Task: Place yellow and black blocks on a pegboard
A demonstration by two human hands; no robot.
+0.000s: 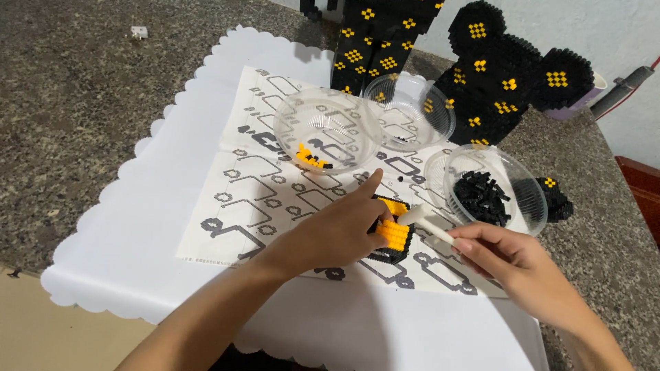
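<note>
My left hand [337,230] grips a small black and yellow block assembly [394,232] resting on the printed instruction sheet [247,185]. My right hand [512,264] holds a white stick tool [427,223] whose tip touches the assembly's yellow side. Just beyond my right hand stands a clear bowl of black pieces [491,196]. Another clear bowl [323,130] with a few yellow and black pieces sits behind my left hand.
An empty clear bowl [411,110] sits further back. Large black figure parts with yellow patches [505,75] stand at the back, a small one [557,199] at the right. A white scalloped mat [151,227] covers the speckled stone counter [75,124].
</note>
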